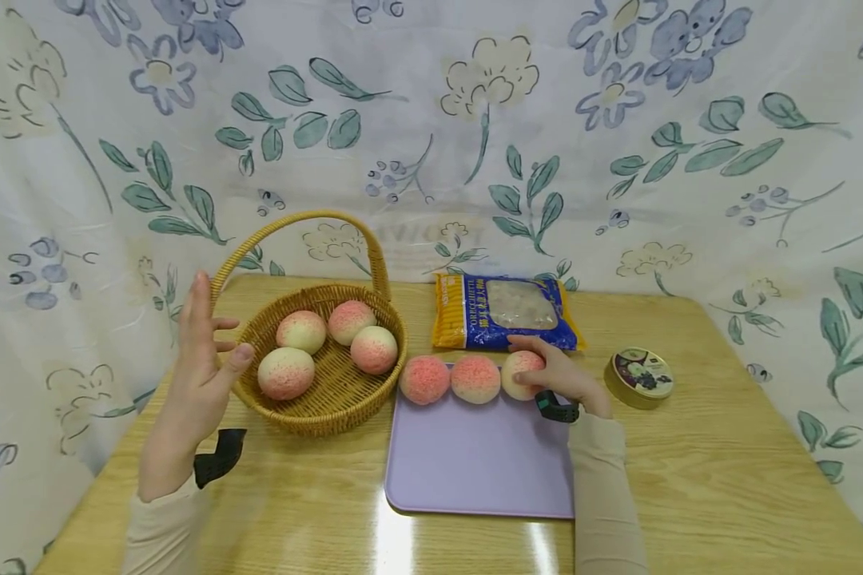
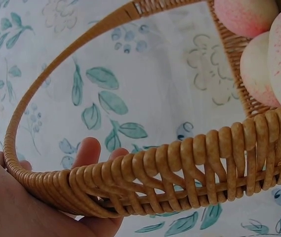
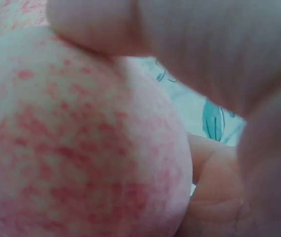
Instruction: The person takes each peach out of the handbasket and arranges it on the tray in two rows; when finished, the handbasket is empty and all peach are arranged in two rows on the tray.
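Observation:
My right hand (image 1: pixel 564 375) grips a pink-and-cream peach (image 1: pixel 521 375) at the tray's back right corner. In the right wrist view, that speckled peach (image 3: pixel 81 148) sits between thumb and fingers. Two more peaches, one pink (image 1: pixel 425 379) and one paler (image 1: pixel 476 379), line the back of the lilac tray (image 1: pixel 475 471). At the left side of a wicker basket (image 1: pixel 324 423), my left hand (image 1: pixel 200 367) is raised with its fingers extended. The left wrist view has it by the basket handle (image 2: pixel 19 118), with fingertips behind the rim. Several peaches (image 1: pixel 286 374) lie inside the basket.
Behind the tray lies a blue and yellow pasta bag (image 1: pixel 507 311). A round tin (image 1: pixel 640 377) stands right of my right hand. The wooden table (image 1: pixel 726 479) meets a floral curtain (image 1: pixel 431 160) at the back. The basket's tall handle arches above it.

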Demonstrator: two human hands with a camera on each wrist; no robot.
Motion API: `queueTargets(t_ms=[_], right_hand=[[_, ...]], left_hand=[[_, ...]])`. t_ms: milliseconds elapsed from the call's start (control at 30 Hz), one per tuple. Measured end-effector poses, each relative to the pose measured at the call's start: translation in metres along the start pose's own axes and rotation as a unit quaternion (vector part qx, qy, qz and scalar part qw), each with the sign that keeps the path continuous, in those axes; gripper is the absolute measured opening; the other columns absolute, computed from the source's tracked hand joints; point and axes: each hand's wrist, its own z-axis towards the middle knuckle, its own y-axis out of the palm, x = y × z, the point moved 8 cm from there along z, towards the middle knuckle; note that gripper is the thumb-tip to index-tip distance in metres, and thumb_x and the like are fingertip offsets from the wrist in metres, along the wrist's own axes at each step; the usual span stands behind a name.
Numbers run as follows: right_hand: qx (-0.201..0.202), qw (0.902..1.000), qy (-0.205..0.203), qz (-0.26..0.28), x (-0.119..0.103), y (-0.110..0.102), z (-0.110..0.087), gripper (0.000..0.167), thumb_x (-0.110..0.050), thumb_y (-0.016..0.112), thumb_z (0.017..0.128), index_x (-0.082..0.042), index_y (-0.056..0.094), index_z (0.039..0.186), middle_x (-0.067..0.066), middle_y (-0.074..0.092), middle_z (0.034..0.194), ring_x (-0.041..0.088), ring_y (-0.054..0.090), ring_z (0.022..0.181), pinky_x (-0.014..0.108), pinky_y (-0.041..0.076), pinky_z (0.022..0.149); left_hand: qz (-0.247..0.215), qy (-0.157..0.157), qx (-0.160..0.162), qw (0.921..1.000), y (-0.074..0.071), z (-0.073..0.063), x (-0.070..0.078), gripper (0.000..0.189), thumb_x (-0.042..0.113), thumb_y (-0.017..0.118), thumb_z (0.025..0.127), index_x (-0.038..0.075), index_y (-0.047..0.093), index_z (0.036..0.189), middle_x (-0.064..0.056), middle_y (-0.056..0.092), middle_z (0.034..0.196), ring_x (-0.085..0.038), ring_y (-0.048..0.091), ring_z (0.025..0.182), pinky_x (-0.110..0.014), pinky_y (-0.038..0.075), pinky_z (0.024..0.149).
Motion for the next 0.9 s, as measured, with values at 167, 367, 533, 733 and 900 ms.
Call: queueTargets(t_ms=[167, 367, 533, 733, 900], right_hand=[[0.003, 0.9999, 0.000, -0.010, -0.001, -0.001, -0.002, 0.071, -0.018, 0.071, 0.087, -0.003, 0.037, 0.148, 0.023, 0.050, 0.139, 0.035, 0.048, 0.125, 0.035, 0.042, 0.099], [-0.011, 0.9998, 0.015, -0.001, -0.004, 0.004, 0.000, 0.077, -0.024, 0.071, 0.088, -0.004, 0.031, 0.150, 0.024, 0.045, 0.144, 0.037, 0.045, 0.130, 0.043, 0.040, 0.103], [-0.017, 0.9995, 0.018, 0.021, -0.003, 0.003, -0.004, 0.073, -0.022, 0.064, 0.094, -0.003, 0.024, 0.152, 0.026, 0.039, 0.148, 0.041, 0.039, 0.135, 0.042, 0.044, 0.101], [-0.004, 0.9975, 0.014, 0.069, -0.006, -0.009, -0.017, 0.072, -0.021, 0.056, 0.098, -0.002, 0.016, 0.154, 0.030, 0.028, 0.152, 0.049, 0.032, 0.138, 0.047, 0.048, 0.098], [0.006, 0.9966, 0.017, 0.081, -0.005, -0.019, -0.024, 0.071, -0.018, 0.056, 0.098, -0.001, 0.014, 0.154, 0.030, 0.024, 0.154, 0.049, 0.029, 0.139, 0.053, 0.045, 0.101]], left_hand=[[-0.003, -0.002, 0.001, 1.0000, 0.000, -0.002, -0.001, 0.074, 0.017, 0.048, 0.102, 0.007, -0.003, 0.154, -0.014, 0.000, 0.162, 0.004, 0.035, 0.113, -0.019, 0.030, 0.085], [0.002, 0.002, 0.003, 1.0000, -0.001, -0.002, -0.002, 0.074, 0.018, 0.048, 0.102, 0.007, -0.003, 0.154, -0.014, 0.001, 0.162, 0.004, 0.035, 0.114, -0.019, 0.030, 0.084], [0.002, 0.001, 0.000, 1.0000, -0.001, -0.002, -0.002, 0.074, 0.019, 0.049, 0.102, 0.007, -0.003, 0.154, -0.013, 0.001, 0.162, 0.004, 0.036, 0.113, -0.018, 0.030, 0.085], [0.007, 0.006, 0.000, 1.0000, 0.000, -0.001, -0.002, 0.075, 0.019, 0.049, 0.102, 0.007, -0.003, 0.154, -0.013, 0.001, 0.162, 0.003, 0.035, 0.113, -0.017, 0.030, 0.085], [0.007, 0.008, -0.001, 0.9999, 0.000, 0.000, -0.001, 0.074, 0.018, 0.048, 0.102, 0.007, -0.003, 0.154, -0.013, 0.001, 0.162, 0.004, 0.035, 0.113, -0.020, 0.031, 0.084]])
